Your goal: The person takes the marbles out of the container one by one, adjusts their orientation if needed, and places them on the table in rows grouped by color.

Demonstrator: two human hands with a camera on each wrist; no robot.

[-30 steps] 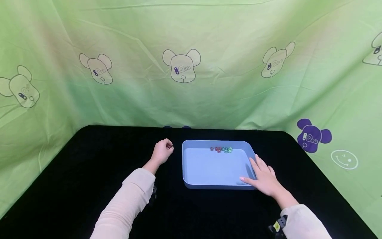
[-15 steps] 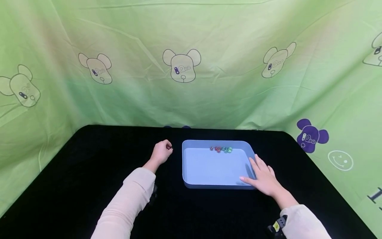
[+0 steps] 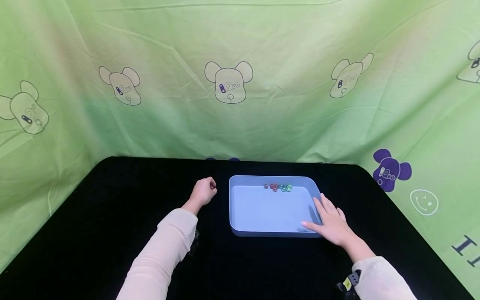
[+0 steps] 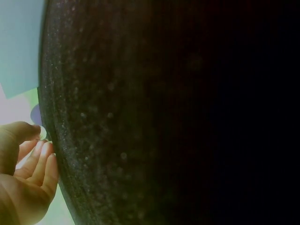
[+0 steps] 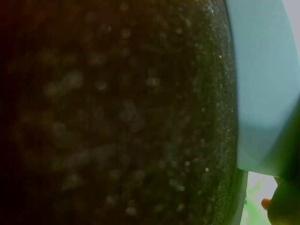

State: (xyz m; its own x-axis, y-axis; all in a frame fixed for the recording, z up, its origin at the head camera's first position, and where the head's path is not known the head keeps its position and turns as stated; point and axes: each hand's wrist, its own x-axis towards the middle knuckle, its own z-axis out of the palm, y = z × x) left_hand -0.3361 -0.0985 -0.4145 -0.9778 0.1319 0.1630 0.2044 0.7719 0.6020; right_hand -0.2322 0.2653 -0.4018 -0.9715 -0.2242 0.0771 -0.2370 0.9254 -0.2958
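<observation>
Just left of the blue tray [image 3: 262, 233], my left hand [image 3: 203, 191] hovers over the black table with its fingers curled in. The left wrist view shows a small pale green glass marble [image 4: 42, 133] pinched between thumb and fingertips. On the tray's right side, my right hand [image 3: 331, 223] lies with fingers spread along the rim, its thumb reaching over the front right corner. Inside the tray, against the back wall, several glass marbles sit in a row: red marbles [image 3: 274, 187] on the left and green marbles [image 3: 286, 188] on the right.
The black cloth-covered table [image 3: 112, 233] surrounds the tray. Behind it and at both sides hangs a green curtain [image 3: 168, 125] printed with bear heads. A dark strapped device [image 3: 348, 283] is on the right wrist.
My left hand dips very slightly, and its forearm shifts a little to the right. The right side of the curtain slides left. Tray, marbles and right hand stay put.
</observation>
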